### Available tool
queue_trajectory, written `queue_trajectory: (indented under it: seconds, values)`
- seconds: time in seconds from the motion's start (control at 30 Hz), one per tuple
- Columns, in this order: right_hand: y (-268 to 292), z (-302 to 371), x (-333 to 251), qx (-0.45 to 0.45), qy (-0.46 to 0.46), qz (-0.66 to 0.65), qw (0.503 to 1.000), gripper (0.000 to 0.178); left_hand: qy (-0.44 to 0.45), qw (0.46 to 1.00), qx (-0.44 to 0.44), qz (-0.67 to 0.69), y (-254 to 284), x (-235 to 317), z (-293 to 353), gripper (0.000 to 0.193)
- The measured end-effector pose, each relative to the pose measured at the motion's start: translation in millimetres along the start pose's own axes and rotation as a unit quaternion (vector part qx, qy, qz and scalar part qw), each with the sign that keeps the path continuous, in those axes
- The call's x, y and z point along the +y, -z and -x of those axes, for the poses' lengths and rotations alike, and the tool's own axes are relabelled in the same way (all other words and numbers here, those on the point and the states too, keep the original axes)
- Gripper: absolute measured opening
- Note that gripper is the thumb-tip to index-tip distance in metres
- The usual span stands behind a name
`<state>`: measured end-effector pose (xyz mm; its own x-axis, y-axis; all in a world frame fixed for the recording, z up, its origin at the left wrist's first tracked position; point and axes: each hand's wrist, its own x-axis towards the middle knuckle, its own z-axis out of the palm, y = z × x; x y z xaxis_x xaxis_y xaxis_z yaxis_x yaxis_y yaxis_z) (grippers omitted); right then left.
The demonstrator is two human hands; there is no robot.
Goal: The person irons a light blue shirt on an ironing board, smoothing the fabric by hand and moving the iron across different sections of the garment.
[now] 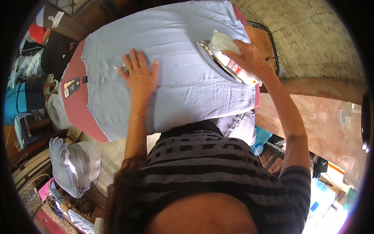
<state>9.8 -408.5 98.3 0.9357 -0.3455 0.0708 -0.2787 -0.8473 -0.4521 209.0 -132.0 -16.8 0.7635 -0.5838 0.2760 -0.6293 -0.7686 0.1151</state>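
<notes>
A light blue shirt (175,89) lies spread over a pink-covered ironing board (74,107), its neck end to the left. My left hand (141,74) rests flat on the cloth beside small white buttons (115,68), fingers spread. At the right part of the shirt, my right hand (251,58) is wrapped round the handle of a white steam iron (228,46). The iron's metal soleplate edge meets the cloth, its tip toward the upper left. A dark hang tag (71,87) at the shirt's neck lies on the pink cover.
A stack of folded grey-blue garments (74,165) stands at the lower left. Clothes and bags crowd the far left. Behind the board's right end is a metal-framed chair (261,43), near a reddish-brown wall (307,124). White cloth (239,126) hangs under the board's near edge.
</notes>
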Motion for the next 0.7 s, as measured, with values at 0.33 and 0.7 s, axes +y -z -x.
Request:
queue_trajectory:
  seconds: [0.33, 0.7]
  values:
    - [-1, 68, 6, 0.123, -0.167, -0.077, 0.975, 0.035, -0.254, 0.954, -0.015, 0.158, -17, 71, -16, 0.068]
    - [15, 74, -7, 0.082, -0.298, -0.112, 0.945, 0.032, -0.253, 0.954, -0.057, 0.149, -9, 69, -20, 0.066]
